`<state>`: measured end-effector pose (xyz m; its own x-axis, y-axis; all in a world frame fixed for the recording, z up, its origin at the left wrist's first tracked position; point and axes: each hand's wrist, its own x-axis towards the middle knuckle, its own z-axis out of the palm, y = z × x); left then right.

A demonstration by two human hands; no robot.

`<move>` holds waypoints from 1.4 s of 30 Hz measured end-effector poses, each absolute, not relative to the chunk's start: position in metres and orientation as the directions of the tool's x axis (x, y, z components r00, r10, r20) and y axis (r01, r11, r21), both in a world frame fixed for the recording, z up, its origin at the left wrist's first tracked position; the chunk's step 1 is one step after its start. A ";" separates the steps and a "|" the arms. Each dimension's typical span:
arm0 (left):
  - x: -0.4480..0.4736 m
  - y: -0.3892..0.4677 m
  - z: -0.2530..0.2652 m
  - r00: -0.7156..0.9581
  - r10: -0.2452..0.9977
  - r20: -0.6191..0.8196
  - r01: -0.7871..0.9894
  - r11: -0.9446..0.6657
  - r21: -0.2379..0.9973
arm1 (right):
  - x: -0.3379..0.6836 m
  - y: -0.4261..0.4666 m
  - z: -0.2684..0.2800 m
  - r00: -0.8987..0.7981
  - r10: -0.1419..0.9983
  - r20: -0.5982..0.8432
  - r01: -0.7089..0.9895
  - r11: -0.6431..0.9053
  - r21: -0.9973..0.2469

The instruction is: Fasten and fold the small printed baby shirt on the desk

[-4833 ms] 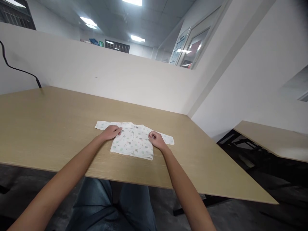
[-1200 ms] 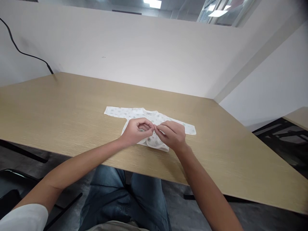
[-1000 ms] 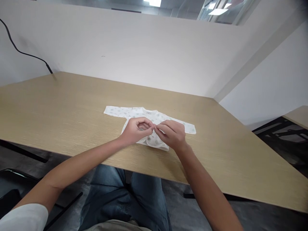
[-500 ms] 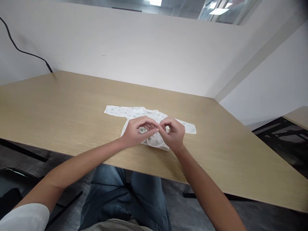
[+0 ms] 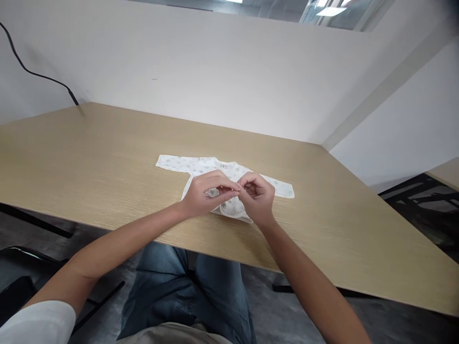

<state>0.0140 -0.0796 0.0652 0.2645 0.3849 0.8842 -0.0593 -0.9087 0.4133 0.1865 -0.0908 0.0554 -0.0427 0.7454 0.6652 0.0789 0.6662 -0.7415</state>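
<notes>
A small white baby shirt (image 5: 201,165) with a sparse print lies spread on the table, its sleeves stretched out to both sides and its neckline toward the wall. Over its front, my left hand (image 5: 206,193) is closed in a pinch, thumb and forefinger pointing right. My right hand (image 5: 258,197) pinches too, its fingers curled, and its fingertips meet those of the left. Whatever is between the fingertips is too small to make out. Both hands cover the middle of the shirt, though part of its lower hem shows beneath them.
The light wooden table (image 5: 118,143) runs to a white wall (image 5: 222,76) at the back. A black cable (image 5: 43,75) hangs down to its far left corner. A dark chair (image 5: 25,267) stands at the lower left, and a dark framed object (image 5: 423,210) at the right.
The pinching fingertips have shifted very slightly, with the right fingers curled a little more. The shirt lies as before; the whole view has tilted a little.
</notes>
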 end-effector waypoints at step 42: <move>-0.040 0.005 0.033 0.195 0.770 0.607 0.465 -0.618 0.634 | 0.219 -0.045 0.036 0.056 0.840 0.540 0.123 0.531 -0.838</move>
